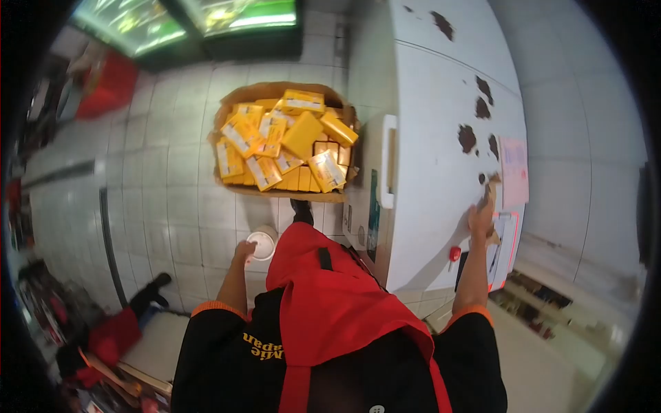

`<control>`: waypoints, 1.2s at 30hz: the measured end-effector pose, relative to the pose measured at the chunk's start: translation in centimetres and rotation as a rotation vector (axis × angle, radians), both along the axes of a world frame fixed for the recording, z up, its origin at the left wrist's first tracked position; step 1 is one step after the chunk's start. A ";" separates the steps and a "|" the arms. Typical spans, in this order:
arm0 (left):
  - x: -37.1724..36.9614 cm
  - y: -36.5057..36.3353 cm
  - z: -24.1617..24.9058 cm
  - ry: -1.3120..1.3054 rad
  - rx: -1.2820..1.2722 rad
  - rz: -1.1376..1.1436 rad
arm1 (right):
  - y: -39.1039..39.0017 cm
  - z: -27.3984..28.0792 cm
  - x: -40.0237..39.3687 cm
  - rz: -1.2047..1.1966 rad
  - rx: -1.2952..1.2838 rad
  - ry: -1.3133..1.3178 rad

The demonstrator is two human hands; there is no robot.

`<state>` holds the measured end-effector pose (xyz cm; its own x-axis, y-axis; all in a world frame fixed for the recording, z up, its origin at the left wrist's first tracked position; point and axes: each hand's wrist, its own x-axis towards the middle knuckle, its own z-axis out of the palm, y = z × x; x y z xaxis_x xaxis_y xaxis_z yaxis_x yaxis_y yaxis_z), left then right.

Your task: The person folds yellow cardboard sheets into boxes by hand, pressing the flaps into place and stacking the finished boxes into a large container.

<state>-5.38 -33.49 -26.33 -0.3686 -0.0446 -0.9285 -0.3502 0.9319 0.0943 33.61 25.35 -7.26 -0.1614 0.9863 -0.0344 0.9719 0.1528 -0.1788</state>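
Observation:
My left hand [245, 250] is low at my left side, its fingers curled at the rim of a small round white tub [263, 246]. How firm that grip is does not show. My right hand [481, 217] reaches over the white top of a chest freezer [441, 89], closed round a crumpled brown piece [494, 184] that looks like paper or card. Parts of it stick out on both sides of the hand. Beside that hand lie a pink sheet [513, 172], a clipboard [505, 249] with a red edge, and a small red object [454, 254].
On the tiled floor ahead stands a big open cardboard box [275, 195] full of yellow packs [303, 135]. Lit glass-door fridges [234, 17] stand beyond it. A red item [107, 86] is at the far left. Another person [113, 337] is at the lower left.

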 end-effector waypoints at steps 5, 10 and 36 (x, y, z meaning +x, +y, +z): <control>6.3 -6.7 0.7 -0.210 -0.003 0.293 | 1.0 -0.1 -1.1 -0.078 -0.024 -0.269; 9.2 -7.4 -0.9 -0.078 0.235 0.583 | 2.5 1.7 -3.7 0.174 0.312 -0.246; -4.6 -1.3 17.7 0.186 1.774 1.796 | -46.7 2.4 -43.0 2.037 -1.080 0.724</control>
